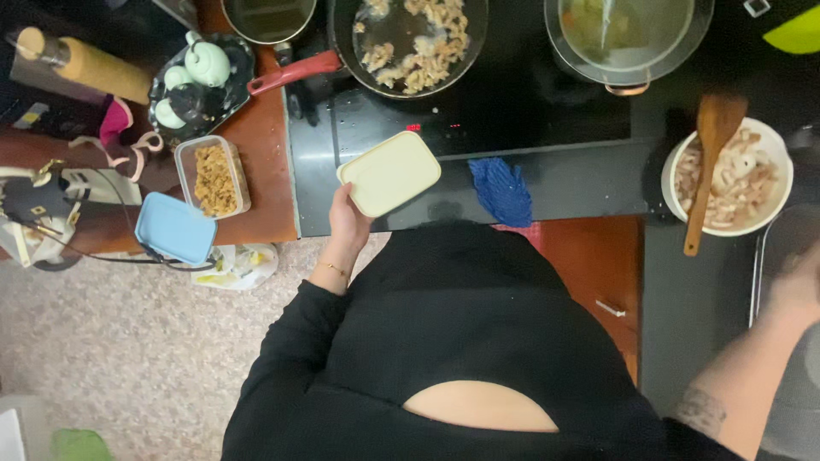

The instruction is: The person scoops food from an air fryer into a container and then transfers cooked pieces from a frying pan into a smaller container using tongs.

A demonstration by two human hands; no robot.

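My left hand (348, 218) holds a cream rectangular plastic container (389, 172) by its near corner, above the front edge of the black cooktop (530, 183). Beyond it stands a frying pan (408, 38) with a red handle and pale chopped food inside. My right hand (799, 286) is blurred at the right edge, over the rim of a metal tray (758, 256); whether it holds anything is hidden. My black sleeve and torso fill the lower middle.
A blue cloth (502, 189) lies on the cooktop front. A white bowl (730, 177) of pale pieces holds a wooden spatula (709, 162). Left counter: clear tub of crumbs (213, 177), blue lid (175, 227), rolling pin (85, 64), tea set tray (201, 85). Pots (628, 38) at back.
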